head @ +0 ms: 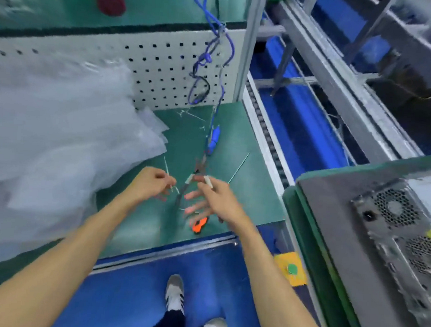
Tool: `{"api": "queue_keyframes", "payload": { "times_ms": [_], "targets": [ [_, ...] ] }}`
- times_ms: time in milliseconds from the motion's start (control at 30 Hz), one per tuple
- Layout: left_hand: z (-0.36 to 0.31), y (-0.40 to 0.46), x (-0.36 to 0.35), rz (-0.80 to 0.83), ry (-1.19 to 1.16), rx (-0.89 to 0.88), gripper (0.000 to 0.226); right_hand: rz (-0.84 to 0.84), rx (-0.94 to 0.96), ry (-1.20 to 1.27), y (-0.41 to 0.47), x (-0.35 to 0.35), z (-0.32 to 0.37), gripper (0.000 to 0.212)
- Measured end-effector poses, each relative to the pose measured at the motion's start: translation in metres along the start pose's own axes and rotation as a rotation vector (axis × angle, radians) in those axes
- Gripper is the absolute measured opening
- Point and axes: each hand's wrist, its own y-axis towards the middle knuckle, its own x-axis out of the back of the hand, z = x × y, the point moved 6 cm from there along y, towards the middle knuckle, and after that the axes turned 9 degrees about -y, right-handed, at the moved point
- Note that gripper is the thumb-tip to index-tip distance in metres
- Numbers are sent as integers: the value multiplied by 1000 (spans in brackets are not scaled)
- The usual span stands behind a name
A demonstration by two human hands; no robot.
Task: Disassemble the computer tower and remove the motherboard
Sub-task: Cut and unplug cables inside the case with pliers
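Hands meet over the green mat-covered tabletop, not at the tower. The left hand has its fingers curled, apparently pinching a thin pale cable tie or wire end, though motion blur leaves the grip uncertain. The right hand is spread, fingers fanned and relaxed, two fingertips capped in pale tape or cots, hovering just above a dark tool with an orange handle lying on the mat; whether it touches the tool I cannot tell. A blue tool on a coiled blue cable hangs down to the mat just beyond the hands, probably kept suspended so it stays within reach. Crumpled clear plastic bags are heaped at the left. The grey metal computer tower lies on its side on a separate green-edged surface well to the right of both hands, rear vents showing, still closed as far as can be seen, so disassembly looks not yet begun.
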Motion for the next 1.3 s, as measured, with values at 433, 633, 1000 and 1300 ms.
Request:
{"api": "queue_keyframes", "payload": {
  "times_ms": [433, 633, 1000, 1300],
  "targets": [
    [85, 58, 39, 26, 557, 73, 16, -77, -288, -513, 115, -52, -59, 27],
    [90, 73, 43, 54, 685, 48, 15, -249, -135, -893, 130, -57, -49, 35],
    [49, 87, 38, 38, 701, -135, 6, -389, -28, -971, 122, -44, -43, 50],
    [-72, 63, -69, 133, 573, -472, 21, -831, 223, -740, 26, 59, 24, 52]
  ]
}}
